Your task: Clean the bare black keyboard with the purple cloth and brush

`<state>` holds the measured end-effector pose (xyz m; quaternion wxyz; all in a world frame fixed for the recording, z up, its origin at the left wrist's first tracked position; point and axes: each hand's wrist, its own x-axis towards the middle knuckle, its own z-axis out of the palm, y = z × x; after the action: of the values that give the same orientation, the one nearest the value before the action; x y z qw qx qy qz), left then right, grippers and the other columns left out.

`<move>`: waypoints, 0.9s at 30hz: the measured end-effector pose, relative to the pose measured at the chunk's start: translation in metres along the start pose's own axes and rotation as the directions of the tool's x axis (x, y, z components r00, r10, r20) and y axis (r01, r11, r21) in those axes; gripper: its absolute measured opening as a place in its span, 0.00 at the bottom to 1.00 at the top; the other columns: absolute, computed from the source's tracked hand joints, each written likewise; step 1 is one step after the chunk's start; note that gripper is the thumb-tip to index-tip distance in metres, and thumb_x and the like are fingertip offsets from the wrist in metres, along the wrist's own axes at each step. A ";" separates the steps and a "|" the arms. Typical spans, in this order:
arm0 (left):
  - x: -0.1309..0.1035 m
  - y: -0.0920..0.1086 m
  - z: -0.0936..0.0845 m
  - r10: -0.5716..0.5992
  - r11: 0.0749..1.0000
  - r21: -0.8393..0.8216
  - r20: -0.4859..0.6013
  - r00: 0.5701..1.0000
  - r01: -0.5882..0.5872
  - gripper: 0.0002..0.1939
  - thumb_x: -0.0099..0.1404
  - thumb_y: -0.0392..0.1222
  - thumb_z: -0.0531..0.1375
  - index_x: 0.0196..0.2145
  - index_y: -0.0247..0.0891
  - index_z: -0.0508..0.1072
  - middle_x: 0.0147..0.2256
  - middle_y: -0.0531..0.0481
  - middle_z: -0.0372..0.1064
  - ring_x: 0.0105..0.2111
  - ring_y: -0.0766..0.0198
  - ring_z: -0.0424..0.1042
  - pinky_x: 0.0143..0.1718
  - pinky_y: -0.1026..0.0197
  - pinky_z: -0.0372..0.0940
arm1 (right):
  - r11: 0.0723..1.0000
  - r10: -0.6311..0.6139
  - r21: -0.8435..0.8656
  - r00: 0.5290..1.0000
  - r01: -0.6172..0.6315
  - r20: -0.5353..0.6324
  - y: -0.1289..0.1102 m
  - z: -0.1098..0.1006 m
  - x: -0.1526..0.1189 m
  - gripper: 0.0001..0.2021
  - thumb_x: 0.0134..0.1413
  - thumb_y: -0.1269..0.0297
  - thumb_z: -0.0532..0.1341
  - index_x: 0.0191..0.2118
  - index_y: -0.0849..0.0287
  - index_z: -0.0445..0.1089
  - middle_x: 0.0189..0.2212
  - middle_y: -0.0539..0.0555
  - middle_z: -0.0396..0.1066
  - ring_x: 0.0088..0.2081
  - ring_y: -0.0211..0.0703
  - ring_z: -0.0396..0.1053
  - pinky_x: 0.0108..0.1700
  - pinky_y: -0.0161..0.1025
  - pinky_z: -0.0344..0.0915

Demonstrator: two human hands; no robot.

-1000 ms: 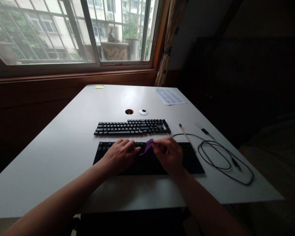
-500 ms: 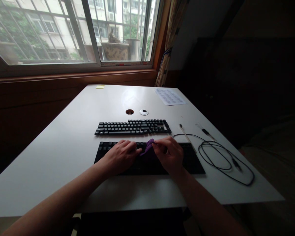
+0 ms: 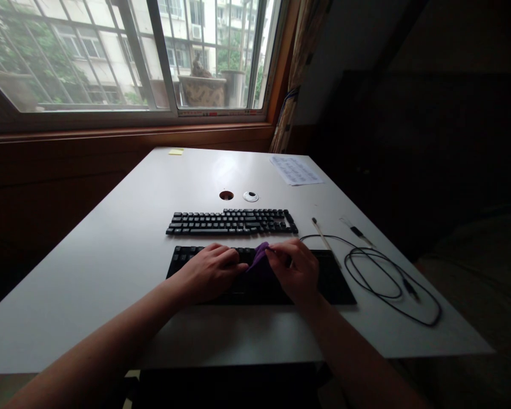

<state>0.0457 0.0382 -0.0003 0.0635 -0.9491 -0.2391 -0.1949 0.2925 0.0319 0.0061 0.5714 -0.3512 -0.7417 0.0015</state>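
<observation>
Head view: your right hand (image 3: 296, 267) has its grip pinched on the thin purple cloth (image 3: 260, 257), over the black rectangular keyboard base (image 3: 335, 279).
Cloth: it lies left of your right grip, long axis slanting from near-left to far-right.
Left hand: yours (image 3: 213, 271) rests over the base, thumb just beside the cloth's near end; whether its grip pinches anything, you cannot tell.
Black keycaps: grouped in rows (image 3: 213, 222) beyond the base on the white counter (image 3: 97, 267).

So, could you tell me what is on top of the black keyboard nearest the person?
The black keyboard has keycaps along its far edge. The left hand is over it, and the right hand pinches a purple cloth there. What lies beneath them is hidden.
</observation>
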 end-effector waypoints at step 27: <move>-0.004 -0.005 0.001 -0.043 0.993 -0.116 -0.168 0.985 0.024 0.15 0.68 0.32 0.58 0.50 0.39 0.77 0.45 0.46 0.81 0.48 0.53 0.74 0.47 0.49 0.73 | 1.000 0.014 -0.002 1.000 -0.014 -0.007 0.002 -0.001 -0.001 0.08 0.59 0.72 0.67 0.42 0.53 0.73 0.30 0.47 0.71 0.26 0.34 0.66 0.28 0.34 0.67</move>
<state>0.0401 0.0412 -0.0031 0.0264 -0.9270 -0.2373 -0.2893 0.2948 0.0322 0.0049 0.5735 -0.3568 -0.7374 0.0036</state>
